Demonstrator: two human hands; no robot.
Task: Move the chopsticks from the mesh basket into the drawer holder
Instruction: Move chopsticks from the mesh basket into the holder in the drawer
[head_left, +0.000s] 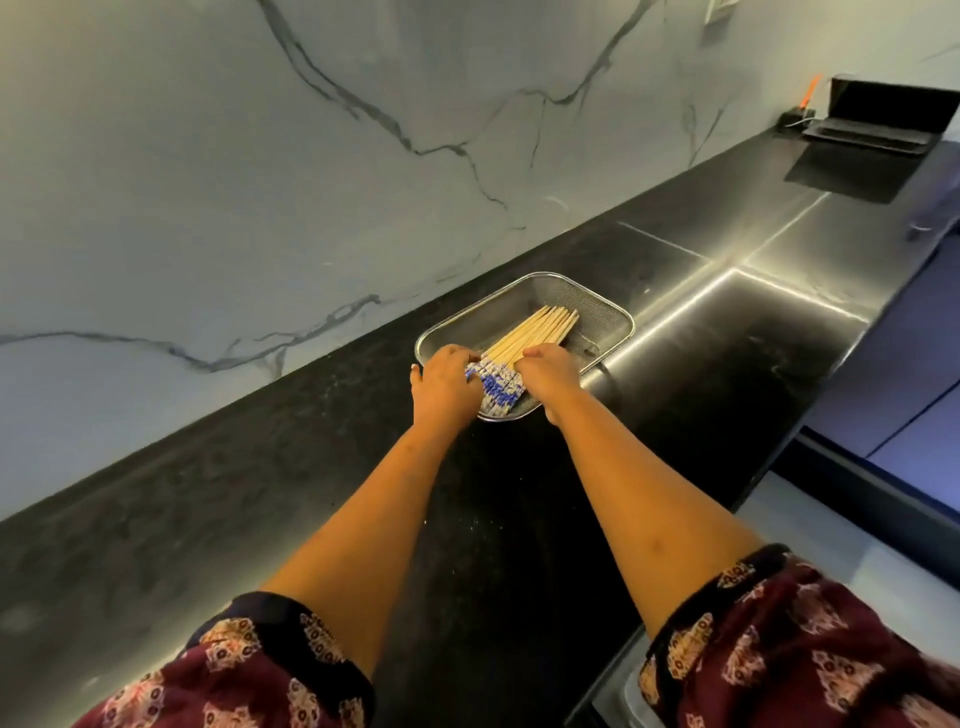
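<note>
Black stone is running away from me as a long counter (519, 519), dark and faintly speckled, with a white, grey-veined marble wall (260, 182) rising behind it and a laptop (883, 117) sitting open at the far end. On the counter I am seeing the mesh basket (597, 312), and the chopsticks (540, 332) are lying in it as one bundle, blue-patterned ends toward me. My left hand (447, 384) and right hand (550, 374) are pressing in on those patterned ends from either side, fingers curled and close together, touching the bundle; whether they are gripping it, I cannot tell.
</note>
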